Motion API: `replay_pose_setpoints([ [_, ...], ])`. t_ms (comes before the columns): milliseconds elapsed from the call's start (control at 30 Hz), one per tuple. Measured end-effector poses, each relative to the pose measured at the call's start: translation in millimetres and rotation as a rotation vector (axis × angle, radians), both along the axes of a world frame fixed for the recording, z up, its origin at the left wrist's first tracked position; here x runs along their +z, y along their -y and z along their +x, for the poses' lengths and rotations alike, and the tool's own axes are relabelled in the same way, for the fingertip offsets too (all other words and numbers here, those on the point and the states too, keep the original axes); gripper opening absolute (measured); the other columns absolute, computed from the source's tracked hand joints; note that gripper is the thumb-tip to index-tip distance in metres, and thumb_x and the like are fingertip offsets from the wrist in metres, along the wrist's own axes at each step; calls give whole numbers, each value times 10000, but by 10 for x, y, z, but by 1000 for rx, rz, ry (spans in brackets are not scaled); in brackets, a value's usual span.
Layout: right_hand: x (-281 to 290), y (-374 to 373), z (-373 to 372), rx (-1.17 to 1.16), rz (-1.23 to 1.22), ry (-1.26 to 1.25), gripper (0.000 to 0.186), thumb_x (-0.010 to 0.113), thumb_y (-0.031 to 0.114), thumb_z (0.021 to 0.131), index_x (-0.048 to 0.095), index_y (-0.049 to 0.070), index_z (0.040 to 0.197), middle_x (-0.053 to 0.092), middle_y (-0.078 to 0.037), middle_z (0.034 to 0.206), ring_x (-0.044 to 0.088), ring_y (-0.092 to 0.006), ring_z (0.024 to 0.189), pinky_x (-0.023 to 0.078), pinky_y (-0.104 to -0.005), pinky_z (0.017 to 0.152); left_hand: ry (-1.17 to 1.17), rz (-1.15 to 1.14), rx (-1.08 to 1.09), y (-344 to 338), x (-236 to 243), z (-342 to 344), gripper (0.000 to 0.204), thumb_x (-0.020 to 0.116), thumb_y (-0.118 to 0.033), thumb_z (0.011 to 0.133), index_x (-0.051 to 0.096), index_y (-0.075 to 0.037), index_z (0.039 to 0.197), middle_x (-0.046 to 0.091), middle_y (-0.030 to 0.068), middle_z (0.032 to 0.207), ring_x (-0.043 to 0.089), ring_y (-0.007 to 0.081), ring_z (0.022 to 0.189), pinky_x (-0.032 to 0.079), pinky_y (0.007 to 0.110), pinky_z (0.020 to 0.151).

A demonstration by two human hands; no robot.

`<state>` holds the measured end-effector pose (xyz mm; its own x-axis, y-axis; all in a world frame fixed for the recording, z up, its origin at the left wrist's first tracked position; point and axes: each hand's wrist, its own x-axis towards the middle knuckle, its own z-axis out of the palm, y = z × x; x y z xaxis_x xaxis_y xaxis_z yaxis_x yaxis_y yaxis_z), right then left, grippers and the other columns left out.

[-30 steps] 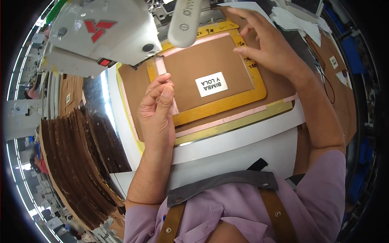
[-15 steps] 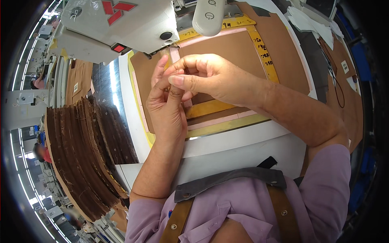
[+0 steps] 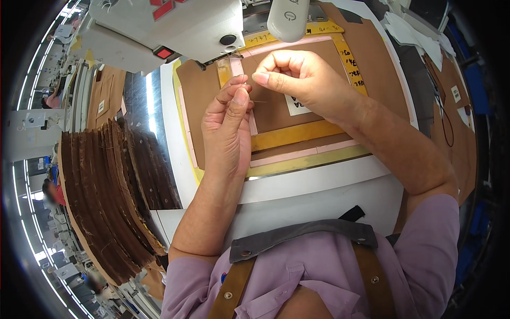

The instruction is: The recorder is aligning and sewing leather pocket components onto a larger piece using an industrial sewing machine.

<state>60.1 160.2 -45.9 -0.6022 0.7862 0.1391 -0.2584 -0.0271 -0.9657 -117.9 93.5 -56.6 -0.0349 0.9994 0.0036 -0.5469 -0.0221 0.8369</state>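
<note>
My left hand (image 3: 228, 125) is closed in a pinch, thumb against fingers, and a thin thread (image 3: 259, 101) sticks out beside it. Slightly right and higher, my right hand (image 3: 308, 82) also pinches, with a fine strand faintly visible by its fingertips. Both hands hover over a brown panel (image 3: 300, 64) edged with pink strips. A yellow frame (image 3: 297, 135) with handwritten marks lies on the panel. Above my left hand is the white sewing machine head (image 3: 175, 32); its needle area is partly hidden. A white label (image 3: 297, 106) shows partly under my right hand.
Stacked dark brown pieces (image 3: 101, 196) with frayed edges stand at the left. A white rounded device (image 3: 288, 21) hangs at the top. White sheets (image 3: 411, 40) and brown panels (image 3: 457, 143) lie at the right. The white table edge (image 3: 319, 178) runs before me.
My hands were together, fingers touching; now they are apart, the right one having moved right and up. The thread and white label have come into sight. The whole view has shifted slightly.
</note>
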Motion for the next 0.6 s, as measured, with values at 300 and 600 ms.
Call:
replay_pose_setpoints([
  [300,71,223,-160,145,-372,-181,256,625,204,1030,656,14,1199,650,-9,998,603,-65,881,517,-235,825,-44,2,116,-19,-4,9,149,723,-99,957,760,-56,1095,537,89,1430,492,188,1344,412,338,1119],
  [600,190,145,-8,41,-257,49,224,730,283,969,734,62,1011,586,87,778,405,21,617,303,-168,518,-37,47,86,-21,-46,-8,141,710,-115,968,745,-72,1098,617,65,1340,571,150,1192,450,325,1063],
])
